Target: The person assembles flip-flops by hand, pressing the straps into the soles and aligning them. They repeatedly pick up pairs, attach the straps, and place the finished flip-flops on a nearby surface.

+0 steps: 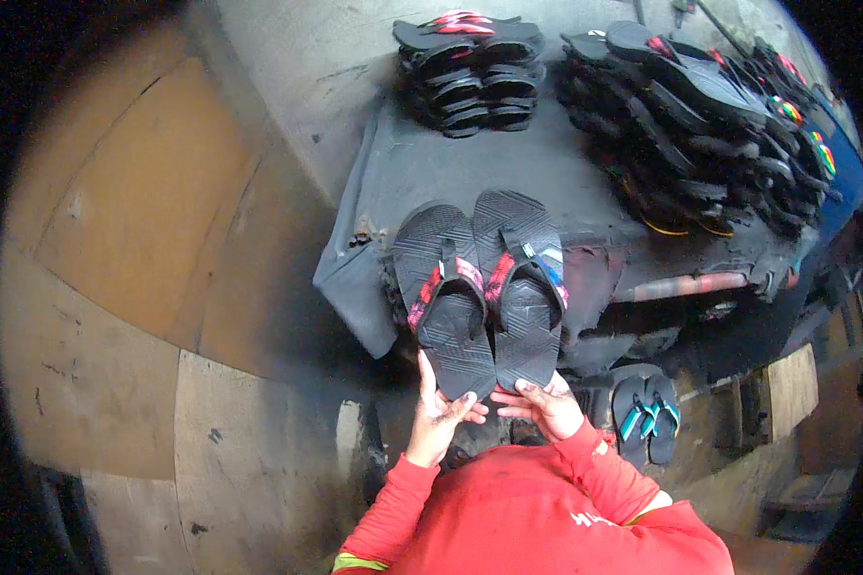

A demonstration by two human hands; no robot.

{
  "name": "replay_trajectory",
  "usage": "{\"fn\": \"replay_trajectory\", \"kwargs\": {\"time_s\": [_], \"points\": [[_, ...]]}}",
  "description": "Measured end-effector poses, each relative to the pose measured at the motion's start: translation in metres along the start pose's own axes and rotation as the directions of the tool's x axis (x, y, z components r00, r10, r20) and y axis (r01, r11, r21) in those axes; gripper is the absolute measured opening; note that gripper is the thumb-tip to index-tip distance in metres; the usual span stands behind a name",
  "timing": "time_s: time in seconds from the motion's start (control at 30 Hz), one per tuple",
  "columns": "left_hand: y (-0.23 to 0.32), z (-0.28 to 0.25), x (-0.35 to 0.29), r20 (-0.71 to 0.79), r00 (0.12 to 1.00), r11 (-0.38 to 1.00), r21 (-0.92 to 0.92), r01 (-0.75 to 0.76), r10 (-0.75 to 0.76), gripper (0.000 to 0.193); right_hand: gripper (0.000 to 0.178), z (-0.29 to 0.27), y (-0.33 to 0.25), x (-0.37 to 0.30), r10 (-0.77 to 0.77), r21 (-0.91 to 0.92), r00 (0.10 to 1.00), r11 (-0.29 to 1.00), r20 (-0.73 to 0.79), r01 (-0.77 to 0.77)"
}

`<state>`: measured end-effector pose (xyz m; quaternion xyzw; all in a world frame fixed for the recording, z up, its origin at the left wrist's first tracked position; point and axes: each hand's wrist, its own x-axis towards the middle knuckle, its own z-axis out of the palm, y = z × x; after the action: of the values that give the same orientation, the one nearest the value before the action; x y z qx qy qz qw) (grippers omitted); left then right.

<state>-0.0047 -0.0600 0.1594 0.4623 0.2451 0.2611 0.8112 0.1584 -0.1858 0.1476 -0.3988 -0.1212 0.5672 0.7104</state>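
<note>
A pair of black flip-flops with pink, red and blue patterned straps is held out in front of me, side by side, toes pointing away. My left hand (pixel 443 406) grips the heel of the left flip-flop (pixel 448 331), thumb on its footbed and fingers around the edge. On the heel of the right flip-flop (pixel 530 331) my right hand (pixel 543 404) is closed in the same way. Their inner edges touch near the heels. Dark smudges show on my fingers. The toe ends overlap the front of a dark covered table (pixel 470 168) in the view.
A neat stack of black flip-flops (pixel 468 77) stands at the back of the table. To its right lies a larger, uneven heap of flip-flops (pixel 690 120). Another pair with teal straps (pixel 646 419) lies lower right. Wooden boards (pixel 259 460) cover the left side.
</note>
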Motion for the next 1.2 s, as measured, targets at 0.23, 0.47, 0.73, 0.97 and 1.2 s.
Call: {"fn": "replay_trajectory", "kwargs": {"time_s": [0.23,0.47,0.73,0.97,1.2], "points": [[-0.021,0.003,-0.003,-0.042,0.999,1.0,0.015,-0.007,0.007,0.111,0.044,-0.017,-0.011,-0.001,0.076,-0.052,0.997,0.996,0.035,-0.074],[-0.023,0.003,0.004,-0.085,0.996,0.999,0.05,-0.014,0.019,0.111,0.047,-0.018,-0.018,0.003,0.124,-0.088,0.99,0.989,0.062,-0.118],[-0.01,-0.001,0.007,-0.056,0.995,0.996,-0.032,-0.08,0.078,0.105,0.042,-0.015,-0.008,0.008,-0.131,-0.192,0.976,0.968,0.173,0.163],[0.01,0.008,0.002,-0.113,0.99,0.99,-0.107,-0.094,0.082,0.082,0.071,0.026,-0.082,0.056,-0.531,-0.187,0.836,0.815,0.142,0.549],[0.006,-0.048,-0.048,-0.111,0.981,0.966,-0.219,0.135,-0.162,0.065,0.052,0.037,-0.058,0.062,-0.35,-0.309,0.937,0.892,-0.011,0.329]]}}
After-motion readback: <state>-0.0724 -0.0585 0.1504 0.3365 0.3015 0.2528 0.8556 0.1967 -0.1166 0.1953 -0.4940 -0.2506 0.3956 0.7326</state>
